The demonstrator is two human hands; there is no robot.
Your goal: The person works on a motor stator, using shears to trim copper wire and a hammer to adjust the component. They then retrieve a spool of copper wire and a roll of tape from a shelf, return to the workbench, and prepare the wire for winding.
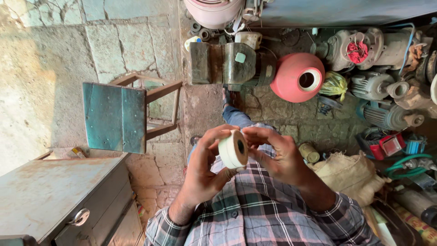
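Observation:
A roll of white tape (233,149) with a dark core sits between both hands at the middle of the view, above my plaid shirt. My left hand (203,171) cups the roll from the left, thumb and fingers around its rim. My right hand (276,156) holds the roll's right side, fingertips at its top edge. My leg in jeans (235,117) stretches out on the stone floor beyond the roll.
A green wooden stool (119,116) stands at the left. A grey metal cabinet (50,193) fills the lower left. Electric motors (380,84), a red motor housing (298,76), a burlap sack (348,175) and coiled parts crowd the right side.

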